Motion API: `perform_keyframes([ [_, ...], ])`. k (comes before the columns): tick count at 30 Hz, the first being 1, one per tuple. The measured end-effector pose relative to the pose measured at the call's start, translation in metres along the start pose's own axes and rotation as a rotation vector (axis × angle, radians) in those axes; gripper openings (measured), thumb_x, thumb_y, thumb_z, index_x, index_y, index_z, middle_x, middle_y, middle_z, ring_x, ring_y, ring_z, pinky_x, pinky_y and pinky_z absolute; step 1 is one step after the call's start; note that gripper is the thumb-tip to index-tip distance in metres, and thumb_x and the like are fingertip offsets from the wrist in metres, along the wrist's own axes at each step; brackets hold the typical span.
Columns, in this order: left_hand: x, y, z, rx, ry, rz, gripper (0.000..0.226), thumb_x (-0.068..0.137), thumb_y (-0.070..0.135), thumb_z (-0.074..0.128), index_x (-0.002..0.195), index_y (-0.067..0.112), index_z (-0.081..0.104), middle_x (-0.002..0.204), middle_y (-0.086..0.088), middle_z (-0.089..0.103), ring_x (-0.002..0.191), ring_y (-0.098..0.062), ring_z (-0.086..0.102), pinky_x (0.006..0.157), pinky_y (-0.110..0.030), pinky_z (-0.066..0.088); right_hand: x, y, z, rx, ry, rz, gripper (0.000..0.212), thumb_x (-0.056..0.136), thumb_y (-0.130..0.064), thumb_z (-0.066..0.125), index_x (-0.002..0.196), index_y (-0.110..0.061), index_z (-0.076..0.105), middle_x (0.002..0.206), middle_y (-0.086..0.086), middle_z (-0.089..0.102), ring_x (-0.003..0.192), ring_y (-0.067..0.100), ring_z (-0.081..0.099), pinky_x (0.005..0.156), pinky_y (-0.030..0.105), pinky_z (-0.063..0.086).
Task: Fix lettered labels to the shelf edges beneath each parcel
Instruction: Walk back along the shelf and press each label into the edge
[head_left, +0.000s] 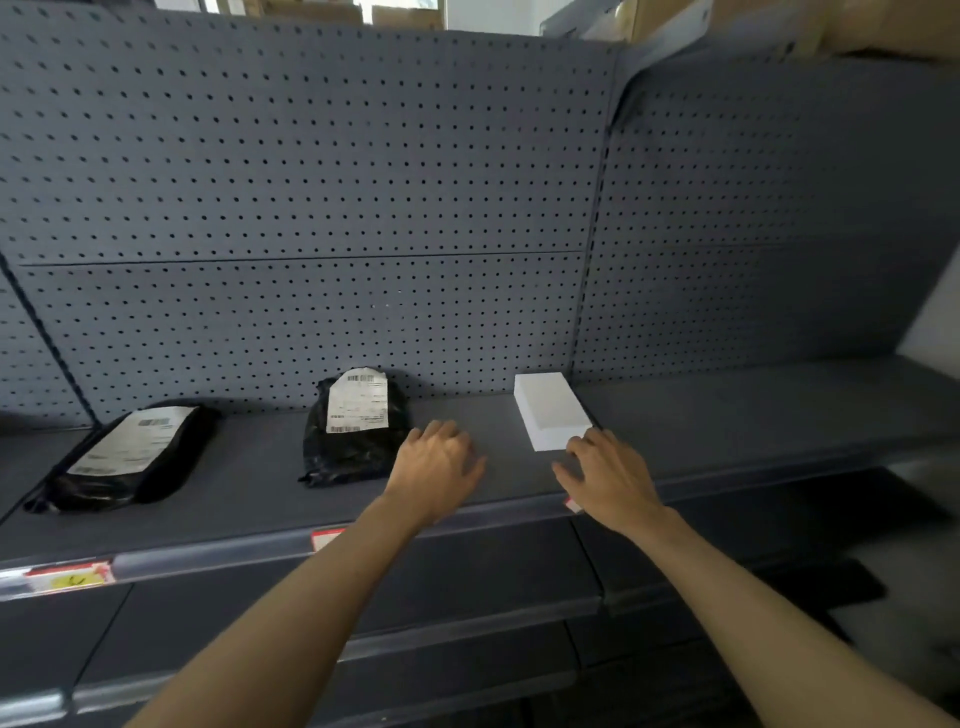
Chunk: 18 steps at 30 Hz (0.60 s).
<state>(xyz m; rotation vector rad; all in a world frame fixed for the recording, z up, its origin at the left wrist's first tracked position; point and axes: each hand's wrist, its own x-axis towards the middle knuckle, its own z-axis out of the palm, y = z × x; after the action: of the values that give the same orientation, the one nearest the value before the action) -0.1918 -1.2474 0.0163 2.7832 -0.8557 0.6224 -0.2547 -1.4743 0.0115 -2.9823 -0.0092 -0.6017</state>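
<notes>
Three parcels lie on the dark grey shelf (260, 499): a black bag with a white shipping slip (130, 457) at the left, a second black bag with a slip (353, 431) in the middle, and a white box (550, 410) at the right. My left hand (439, 462) hovers palm down over the shelf between the middle bag and the box, empty. My right hand (605, 475) reaches just in front of the white box, fingers spread, fingertips near its front corner. On the shelf edge sit a red and yellow label (67, 577), a red label (327, 538) and a small red label (574, 504) by my right wrist.
A grey pegboard back wall (311, 182) rises behind the shelf. A lower shelf (467, 639) juts out beneath my forearms. Cardboard boxes (779, 26) stand on top at the upper right.
</notes>
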Motion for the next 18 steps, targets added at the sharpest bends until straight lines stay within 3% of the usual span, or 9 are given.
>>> perform_keyframes([
  [9, 0.034, 0.11, 0.062, -0.025, -0.104, -0.045, 0.029, 0.091, 0.034, 0.048, 0.099, 0.011, 0.063, 0.104, -0.008, 0.063, 0.099, -0.025, 0.055, 0.087, -0.038, 0.042, -0.003, 0.102, 0.015, 0.039, -0.037, -0.059, 0.031, 0.093, -0.04, 0.054, 0.104, -0.012, 0.061, 0.098, 0.005, 0.06, 0.086, 0.018, 0.056, 0.067, 0.029, 0.049],
  [15, 0.04, 0.138, 0.101, 0.026, -0.189, -0.137, 0.022, 0.092, 0.026, 0.049, 0.103, 0.012, 0.061, 0.11, -0.008, 0.06, 0.103, -0.026, 0.052, 0.087, -0.036, 0.041, 0.004, 0.113, 0.04, 0.118, -0.075, -0.19, 0.026, 0.095, -0.028, 0.054, 0.117, -0.014, 0.055, 0.109, 0.005, 0.058, 0.095, 0.019, 0.056, 0.075, 0.028, 0.049],
  [18, 0.036, 0.146, 0.114, 0.049, -0.18, -0.166, 0.017, 0.09, 0.017, 0.052, 0.103, 0.012, 0.062, 0.11, -0.008, 0.057, 0.103, -0.026, 0.05, 0.086, -0.036, 0.041, 0.005, 0.113, 0.052, 0.111, -0.086, -0.259, 0.019, 0.094, -0.019, 0.055, 0.113, -0.014, 0.056, 0.107, 0.006, 0.059, 0.095, 0.022, 0.055, 0.071, 0.03, 0.046],
])
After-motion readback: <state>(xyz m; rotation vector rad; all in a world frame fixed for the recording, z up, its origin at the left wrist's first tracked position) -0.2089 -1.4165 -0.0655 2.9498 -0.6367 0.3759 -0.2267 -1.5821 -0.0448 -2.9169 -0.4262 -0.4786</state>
